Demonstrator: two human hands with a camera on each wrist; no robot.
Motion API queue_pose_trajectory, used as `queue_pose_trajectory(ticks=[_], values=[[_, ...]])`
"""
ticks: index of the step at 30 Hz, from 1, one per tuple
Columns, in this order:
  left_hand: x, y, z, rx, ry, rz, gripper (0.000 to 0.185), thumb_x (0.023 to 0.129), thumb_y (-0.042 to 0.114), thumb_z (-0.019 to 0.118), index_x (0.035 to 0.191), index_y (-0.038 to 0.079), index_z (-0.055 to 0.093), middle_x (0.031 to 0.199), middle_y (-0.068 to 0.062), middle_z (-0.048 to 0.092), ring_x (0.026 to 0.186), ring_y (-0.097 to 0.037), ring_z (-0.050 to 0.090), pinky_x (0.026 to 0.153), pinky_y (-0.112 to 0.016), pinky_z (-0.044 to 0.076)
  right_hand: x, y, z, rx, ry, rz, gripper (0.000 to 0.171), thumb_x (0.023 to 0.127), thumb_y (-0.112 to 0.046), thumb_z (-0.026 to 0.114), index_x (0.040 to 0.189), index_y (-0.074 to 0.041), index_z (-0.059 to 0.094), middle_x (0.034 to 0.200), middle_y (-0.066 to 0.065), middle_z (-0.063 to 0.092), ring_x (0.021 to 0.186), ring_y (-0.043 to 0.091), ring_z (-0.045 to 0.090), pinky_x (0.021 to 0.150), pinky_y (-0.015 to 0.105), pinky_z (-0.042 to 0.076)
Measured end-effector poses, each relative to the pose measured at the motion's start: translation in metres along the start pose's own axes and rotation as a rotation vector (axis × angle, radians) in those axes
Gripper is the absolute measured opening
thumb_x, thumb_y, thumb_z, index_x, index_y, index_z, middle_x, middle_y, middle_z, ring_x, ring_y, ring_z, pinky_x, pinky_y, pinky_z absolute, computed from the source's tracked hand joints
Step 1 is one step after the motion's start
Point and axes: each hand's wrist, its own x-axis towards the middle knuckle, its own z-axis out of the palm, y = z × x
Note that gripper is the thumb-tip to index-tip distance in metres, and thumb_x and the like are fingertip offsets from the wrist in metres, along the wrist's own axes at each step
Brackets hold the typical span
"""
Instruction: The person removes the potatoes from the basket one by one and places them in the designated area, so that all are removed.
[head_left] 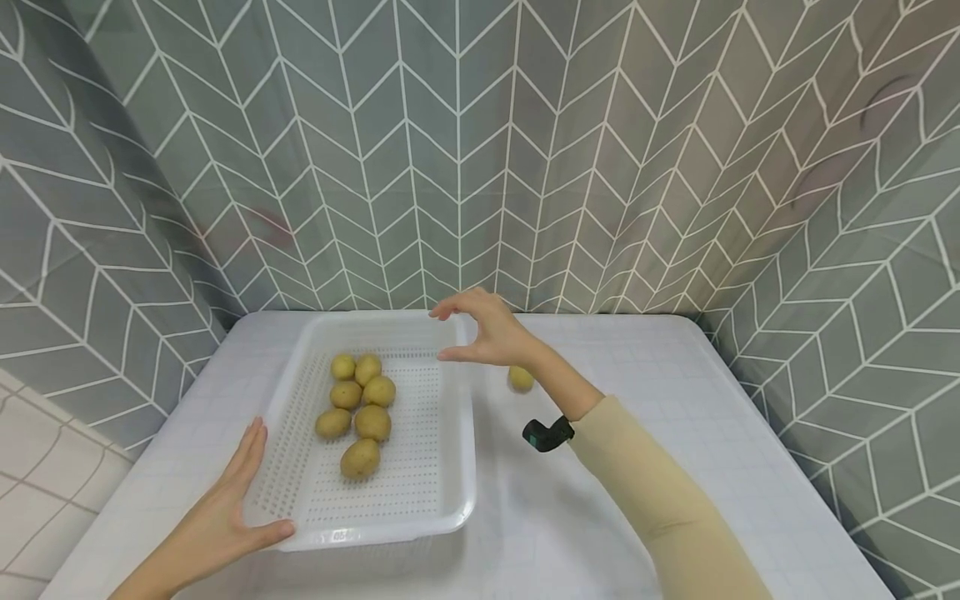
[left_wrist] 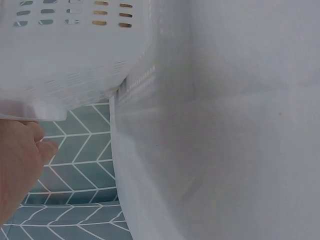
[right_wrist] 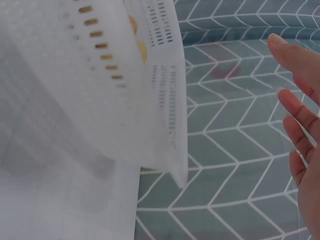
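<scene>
A white perforated plastic basket (head_left: 459, 467) stands on the left half of the table with several yellow potatoes (head_left: 372, 422) on its floor. At its near left corner is my left hand (head_left: 217, 508), thumb by the front rim and fingers stretched along the left side. The left wrist view shows that hand (left_wrist: 20, 160) right at the basket's rim. My right hand (head_left: 491, 329) hovers by the far right rim, thumb and fingers spread apart with nothing between them. In the right wrist view this hand (right_wrist: 302, 115) is apart from the basket wall (right_wrist: 160, 100).
One loose potato (head_left: 521, 379) lies on the table right of the basket, partly behind my right forearm. White cloth covers the table (head_left: 622, 367). Grey patterned curtains (head_left: 480, 167) hang behind and on both sides. A black device (head_left: 547, 435) is strapped at my right wrist.
</scene>
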Motion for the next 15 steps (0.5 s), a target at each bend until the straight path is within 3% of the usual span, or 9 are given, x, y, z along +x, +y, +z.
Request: queue_pose_trajectory(ticks=[6, 15], values=[[0.000, 0.001, -0.001, 0.000, -0.002, -0.001, 0.130, 0.061, 0.028, 0.088, 0.154, 0.003, 0.001, 0.161, -0.012, -0.007, 0.138, 0.003, -0.006, 0.099, -0.005, 0.000, 0.019, -0.013, 0.012, 0.010, -0.038, -0.035, 0.051, 0.072, -0.034, 0.084, 0.116, -0.014, 0.065, 0.106, -0.004, 0.065, 0.103, 0.011, 0.052, 0.092, 0.034, 0.035], [0.000, 0.000, 0.000, 0.013, 0.009, 0.008, 0.130, 0.060, 0.029, 0.088, 0.154, 0.002, 0.001, 0.161, -0.011, -0.007, 0.138, 0.004, -0.006, 0.099, -0.004, 0.000, 0.040, -0.033, 0.031, 0.043, -0.113, -0.021, 0.053, 0.072, -0.031, 0.085, 0.118, -0.015, 0.064, 0.106, -0.006, 0.065, 0.104, 0.010, 0.052, 0.094, 0.030, 0.031]])
